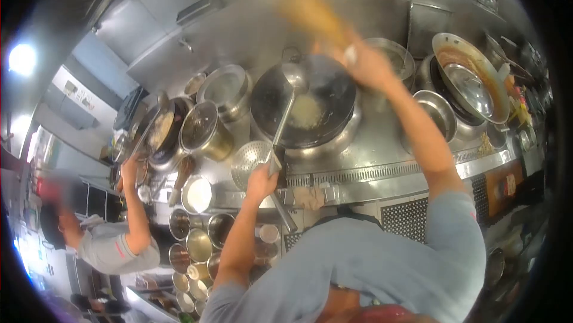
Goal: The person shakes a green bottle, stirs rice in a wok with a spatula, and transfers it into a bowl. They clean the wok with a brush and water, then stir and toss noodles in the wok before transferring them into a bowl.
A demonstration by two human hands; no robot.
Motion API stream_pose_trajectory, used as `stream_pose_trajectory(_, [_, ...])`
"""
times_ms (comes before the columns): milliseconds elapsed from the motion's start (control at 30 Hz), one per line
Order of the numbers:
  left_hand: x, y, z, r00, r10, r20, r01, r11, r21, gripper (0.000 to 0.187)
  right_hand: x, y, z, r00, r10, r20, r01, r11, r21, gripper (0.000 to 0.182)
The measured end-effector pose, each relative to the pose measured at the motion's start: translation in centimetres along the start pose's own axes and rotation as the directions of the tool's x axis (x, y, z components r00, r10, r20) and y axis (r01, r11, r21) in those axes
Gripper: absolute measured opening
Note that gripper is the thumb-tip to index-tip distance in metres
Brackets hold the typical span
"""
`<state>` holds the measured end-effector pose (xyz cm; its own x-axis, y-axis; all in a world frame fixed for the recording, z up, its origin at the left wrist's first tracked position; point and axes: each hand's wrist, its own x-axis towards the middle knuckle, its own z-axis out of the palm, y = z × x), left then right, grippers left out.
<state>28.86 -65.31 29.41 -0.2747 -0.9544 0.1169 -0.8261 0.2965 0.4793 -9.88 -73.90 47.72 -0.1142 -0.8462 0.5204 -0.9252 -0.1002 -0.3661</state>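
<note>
My left hand (261, 182) is closed around the handle of a long metal ladle (295, 77), at the near edge of a black wok (267, 103). The ladle's bowl rests at the wok's far side. A little cloudy liquid (307, 112) lies in the wok's bottom. Beside my left hand is a perforated skimmer (246, 161). Above the wok's far right rim, my right hand (369, 65) grips what looks like a bamboo wok brush (313, 13). Motion smears the brush and the fingers, hiding its details.
Metal pots (224, 87) and a deep pot (207, 135) stand left of the wok. At right is a large tilted pan (447, 45) with brown residue. Several containers (199, 244) sit below left. A co-worker (119, 248) works at another wok on the left.
</note>
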Motion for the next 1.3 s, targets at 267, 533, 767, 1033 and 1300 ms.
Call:
stream_pose_trajectory(267, [-1.8, -3.6, -4.2, 0.996, 0.053, -0.077, -0.035, 0.973, 0.228, 0.039, -0.8, 3.3, -3.2, 0.963, 0.084, 0.257, -0.010, 0.961, -0.276, 0.071])
stream_pose_trajectory(533, [-1.0, -3.8, -5.1, 0.991, 0.131, -0.030, -0.114, 0.938, 0.326, 0.043, 2.5, -1.3, -5.8, 0.900, -0.059, 0.431, 0.242, 0.892, -0.383, 0.069])
stream_pose_trajectory(767, [-1.1, -2.7, -2.2, 0.974, 0.150, -0.167, -0.125, 0.980, 0.154, 0.046, 1.4, -1.5, -5.1, 0.975, -0.113, 0.190, 0.147, 0.973, -0.178, 0.067])
stream_pose_trajectory(1033, [1.8, 2.9, -2.5, 0.961, 0.018, -0.277, -0.030, 0.999, -0.039, 0.044, 0.3, -1.5, -4.4, 0.979, 0.022, 0.203, 0.011, 0.987, -0.160, 0.069])
stream_pose_trajectory(1300, [4.7, 2.9, -2.3, 0.937, -0.124, -0.327, 0.072, 0.983, -0.167, 0.039, -1.4, -2.1, -2.4, 0.940, 0.075, 0.334, -0.019, 0.986, -0.167, 0.071])
